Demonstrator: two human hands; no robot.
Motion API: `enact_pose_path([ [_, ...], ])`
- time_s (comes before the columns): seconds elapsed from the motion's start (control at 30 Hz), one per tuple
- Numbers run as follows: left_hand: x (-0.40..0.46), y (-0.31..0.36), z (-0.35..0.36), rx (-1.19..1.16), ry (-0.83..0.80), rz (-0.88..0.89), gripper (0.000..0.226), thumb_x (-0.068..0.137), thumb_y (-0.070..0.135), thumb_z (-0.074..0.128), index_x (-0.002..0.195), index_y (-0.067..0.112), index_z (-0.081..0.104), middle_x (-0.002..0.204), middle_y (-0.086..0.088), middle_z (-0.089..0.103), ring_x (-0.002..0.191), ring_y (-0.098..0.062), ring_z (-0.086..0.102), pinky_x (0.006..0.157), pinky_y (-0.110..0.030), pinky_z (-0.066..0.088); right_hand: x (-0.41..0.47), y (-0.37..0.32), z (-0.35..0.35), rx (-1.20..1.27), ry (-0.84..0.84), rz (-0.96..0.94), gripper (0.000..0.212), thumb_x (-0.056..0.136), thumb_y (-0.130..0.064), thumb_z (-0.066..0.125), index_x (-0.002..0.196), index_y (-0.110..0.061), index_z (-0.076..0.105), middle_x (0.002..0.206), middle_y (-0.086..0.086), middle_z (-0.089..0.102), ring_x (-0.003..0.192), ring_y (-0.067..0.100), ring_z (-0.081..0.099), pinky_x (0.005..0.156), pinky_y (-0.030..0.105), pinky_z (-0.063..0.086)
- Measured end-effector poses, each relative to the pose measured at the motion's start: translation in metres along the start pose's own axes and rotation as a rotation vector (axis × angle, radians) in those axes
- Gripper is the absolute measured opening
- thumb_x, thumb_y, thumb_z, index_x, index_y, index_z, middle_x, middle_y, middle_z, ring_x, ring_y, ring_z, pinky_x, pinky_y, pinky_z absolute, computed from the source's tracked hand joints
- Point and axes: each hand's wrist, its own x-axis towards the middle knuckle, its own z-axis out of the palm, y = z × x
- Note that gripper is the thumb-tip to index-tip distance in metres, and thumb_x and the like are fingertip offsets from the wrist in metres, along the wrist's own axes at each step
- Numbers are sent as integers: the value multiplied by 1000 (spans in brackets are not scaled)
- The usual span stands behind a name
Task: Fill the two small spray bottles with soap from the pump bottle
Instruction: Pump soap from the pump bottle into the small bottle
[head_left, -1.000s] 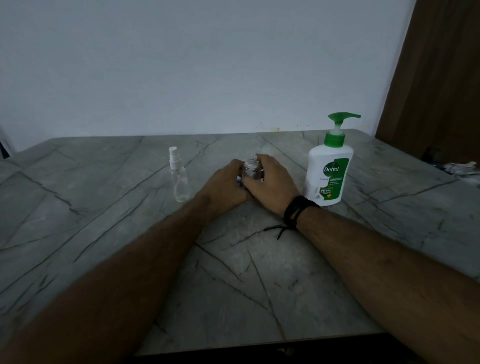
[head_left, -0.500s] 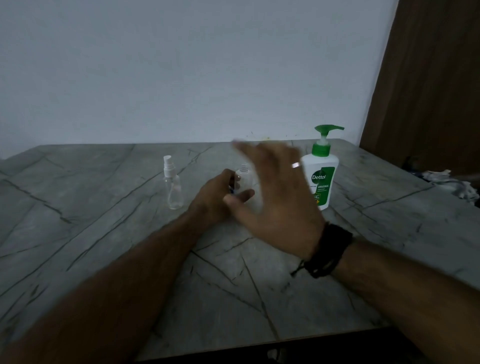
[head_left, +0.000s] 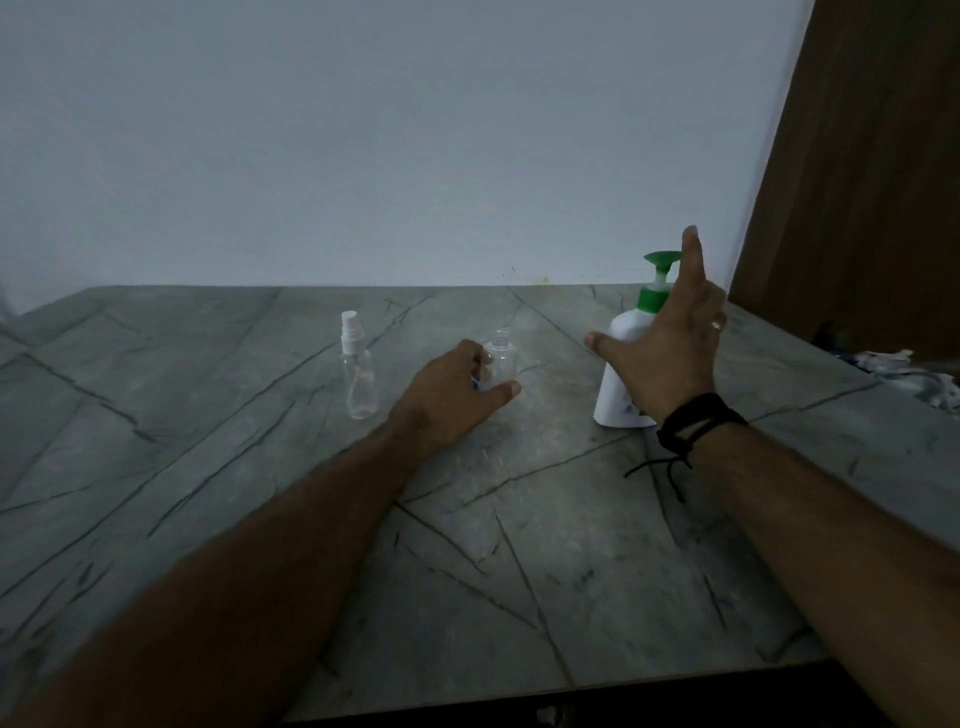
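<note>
A clear small spray bottle with its cap off stands mid-table, and my left hand is closed around its lower left side. A second clear spray bottle, with its white spray cap on, stands upright to the left, apart from my hand. The white pump bottle with a green pump head stands on the right. My right hand is spread in front of it, fingers apart, index finger raised beside the pump head, and hides most of the label. Whether it touches the pump bottle is unclear.
The grey veined stone table runs back to a pale wall. A brown wooden panel stands at the right. Crumpled cloth lies beyond the table's right edge. The near table edge runs along the bottom.
My right hand let go of the open spray bottle, lifted, and swung right to the pump bottle. My left hand stayed on the open spray bottle. The camera view tilted upward.
</note>
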Motion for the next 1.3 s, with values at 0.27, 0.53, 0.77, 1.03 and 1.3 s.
enact_pose_path([
  [0.27, 5, -3, 4, 41, -10, -17, 59, 70, 77, 58, 109, 34, 47, 101, 14, 54, 81, 1, 51, 60, -18, 37, 13, -13, 21, 317, -522, -278, 102, 74, -5, 67, 156, -44, 19, 115, -11, 61, 86, 13, 65, 75, 25, 57],
  [0.53, -1, 30, -13, -117, 397, 222, 46, 94, 39, 54, 133, 17, 44, 131, 1, 48, 110, -15, 49, 89, -33, 46, 15, -23, 26, 277, -739, -342, 100, 72, -12, 69, 155, -41, 20, 94, -3, 69, 86, 14, 67, 81, 25, 56],
  [0.77, 5, 25, -12, -125, 288, 300, 42, 100, 22, 47, 142, 24, 39, 136, 7, 49, 125, -11, 38, 96, -24, 30, 10, -24, 29, 217, -763, -415, 103, 76, -7, 72, 156, -37, 15, 97, 1, 69, 86, 12, 67, 79, 28, 56],
  [1.03, 9, 21, -17, -62, 220, 358, 54, 97, 10, 52, 146, 25, 35, 138, 12, 44, 125, 2, 28, 94, -2, 22, 11, -25, 24, 248, -746, -406, 103, 75, -7, 71, 156, -38, 15, 99, 3, 70, 86, 17, 68, 79, 34, 58],
  [1.3, 16, 20, -33, 53, 245, 499, 39, 100, 14, 49, 139, 16, 48, 133, -1, 55, 119, -11, 44, 98, -17, 31, 10, -24, 24, 265, -749, -411, 104, 76, -4, 71, 157, -34, 13, 96, 3, 69, 79, 19, 67, 73, 32, 57],
])
